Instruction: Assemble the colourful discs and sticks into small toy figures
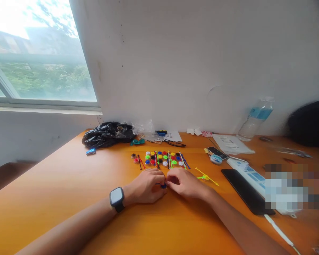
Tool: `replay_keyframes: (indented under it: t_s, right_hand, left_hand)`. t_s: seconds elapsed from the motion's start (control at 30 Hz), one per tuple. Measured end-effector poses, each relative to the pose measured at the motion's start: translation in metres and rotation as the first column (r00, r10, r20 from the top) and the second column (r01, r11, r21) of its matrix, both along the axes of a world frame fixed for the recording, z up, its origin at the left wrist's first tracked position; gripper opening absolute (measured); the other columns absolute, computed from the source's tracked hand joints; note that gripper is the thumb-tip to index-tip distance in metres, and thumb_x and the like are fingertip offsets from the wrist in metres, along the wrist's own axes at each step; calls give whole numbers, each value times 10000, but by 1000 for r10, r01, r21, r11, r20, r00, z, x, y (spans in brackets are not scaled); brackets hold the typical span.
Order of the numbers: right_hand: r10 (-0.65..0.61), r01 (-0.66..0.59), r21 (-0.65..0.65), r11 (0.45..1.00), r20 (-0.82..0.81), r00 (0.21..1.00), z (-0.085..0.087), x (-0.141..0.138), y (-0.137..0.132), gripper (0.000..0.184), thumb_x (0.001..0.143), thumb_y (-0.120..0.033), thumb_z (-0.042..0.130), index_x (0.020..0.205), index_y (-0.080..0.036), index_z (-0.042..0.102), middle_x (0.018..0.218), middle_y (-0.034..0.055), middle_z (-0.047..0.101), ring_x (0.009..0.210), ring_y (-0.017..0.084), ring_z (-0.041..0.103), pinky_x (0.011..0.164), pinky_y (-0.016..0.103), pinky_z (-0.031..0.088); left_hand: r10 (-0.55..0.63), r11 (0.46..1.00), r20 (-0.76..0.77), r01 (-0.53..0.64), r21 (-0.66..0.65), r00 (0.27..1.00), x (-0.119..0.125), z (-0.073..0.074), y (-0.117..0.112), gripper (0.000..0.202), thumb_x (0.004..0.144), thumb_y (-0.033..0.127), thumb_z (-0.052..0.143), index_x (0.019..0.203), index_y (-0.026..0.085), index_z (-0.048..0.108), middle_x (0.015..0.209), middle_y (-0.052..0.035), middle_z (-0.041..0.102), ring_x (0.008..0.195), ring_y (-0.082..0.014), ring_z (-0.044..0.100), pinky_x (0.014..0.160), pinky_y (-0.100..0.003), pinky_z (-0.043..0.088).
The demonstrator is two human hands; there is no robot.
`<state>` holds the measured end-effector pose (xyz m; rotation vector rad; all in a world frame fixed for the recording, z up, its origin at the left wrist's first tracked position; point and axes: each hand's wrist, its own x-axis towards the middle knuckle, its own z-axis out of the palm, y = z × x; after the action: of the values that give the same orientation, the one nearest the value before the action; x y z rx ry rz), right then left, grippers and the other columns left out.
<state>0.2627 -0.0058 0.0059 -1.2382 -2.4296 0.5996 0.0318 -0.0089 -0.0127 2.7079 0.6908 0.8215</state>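
My left hand (pixel 146 186), with a smartwatch (pixel 117 199) on its wrist, and my right hand (pixel 184 183) rest together on the orange table (pixel 69 184). Both pinch a small blue round piece (pixel 163 185) between their fingertips, with a thin dark stick at it. Just beyond the hands lie rows of small coloured discs (pixel 161 158) with several thin coloured sticks across them. A yellow-green stick piece (pixel 206 176) lies to the right of my right hand.
A black plastic bag (pixel 106 134) lies at the back left by the wall. A phone (pixel 246 191), a white power strip (pixel 251 175), a water bottle (pixel 255 120) and papers (pixel 231 143) are on the right. A window is at the left.
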Motion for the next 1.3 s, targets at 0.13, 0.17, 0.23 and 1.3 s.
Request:
replay_keyframes:
  t_s: [0.13,0.17,0.23,1.3]
  right_hand:
    - [-122,127,73,989,-75,990,13,0,-4,207,976,-373,594,914,-222,720,908,41,732,787,187,625,707,293,435]
    - [-160,168,90,982,-85,983,17,0,-5,234,987,-399,579,931,-224,725,914,43,737,767,188,623,699,297,436]
    - [-220,230,111,967,-91,971,23,0,-8,278,1000,-437,559,964,-227,739,892,46,740,717,187,617,672,302,432]
    - [-241,331,346,878,-277,930,9,1,-4,499,1057,-489,460,644,-210,433,531,-44,348,512,122,341,567,281,243]
  left_hand:
    - [54,998,45,-53,-23,998,-4,2,-2,141,861,272,705,967,241,617,952,-57,710,897,-235,647,823,-379,518]
    - [75,997,61,-74,-29,995,-5,4,-3,157,865,286,706,984,241,615,964,-60,709,912,-242,646,833,-388,519]
    - [111,993,98,-107,-44,989,-7,8,-4,169,889,307,692,1018,239,606,1007,-73,709,958,-256,647,863,-403,522]
    - [662,747,184,-622,-234,726,-95,-30,92,361,962,544,588,1086,211,656,1160,-102,694,1081,-286,645,917,-416,529]
